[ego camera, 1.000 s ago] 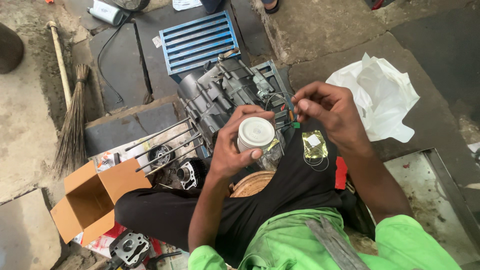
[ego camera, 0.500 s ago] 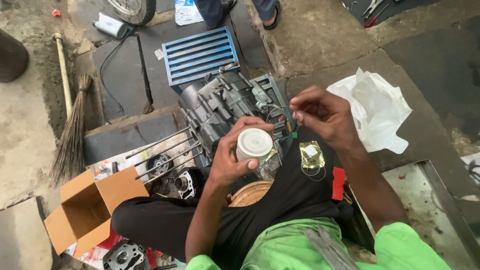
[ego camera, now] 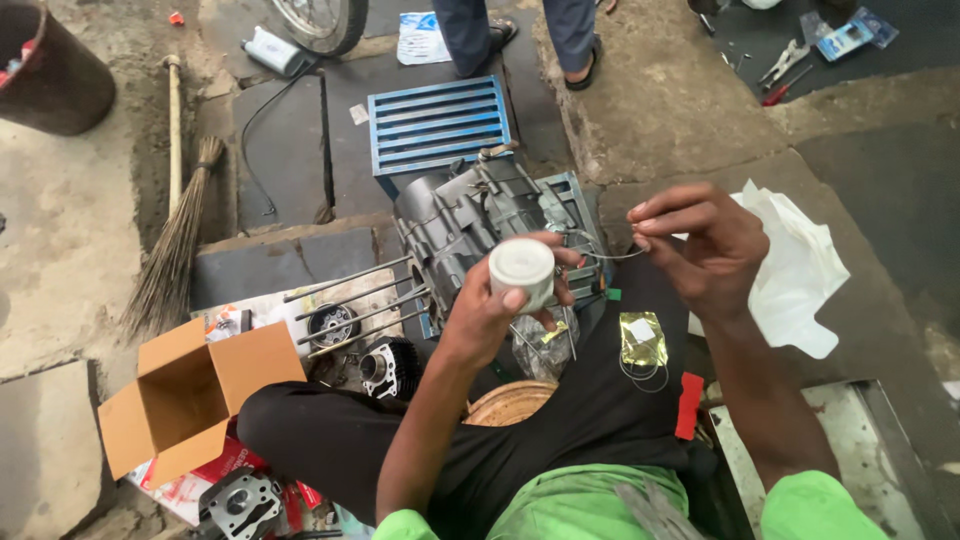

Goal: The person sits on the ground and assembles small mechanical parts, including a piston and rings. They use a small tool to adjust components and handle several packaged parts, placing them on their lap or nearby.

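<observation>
My left hand grips a pale round piston, its flat crown turned up toward me. My right hand pinches a thin metal ring that curves across to the piston's side. Just beyond the piston sits a grey engine block with long studs sticking out toward the left. On my black trouser leg lie a small yellowish packet and loose thin rings.
An open cardboard box lies at my left knee, with a cylinder and other engine parts beside it. A blue grate, a broom, a white plastic bag and another person's legs lie further out.
The view has tilted up, showing more ground ahead. My right hand moved slightly away from the piston, drawing the thin ring out to the side. My left hand keeps its hold.
</observation>
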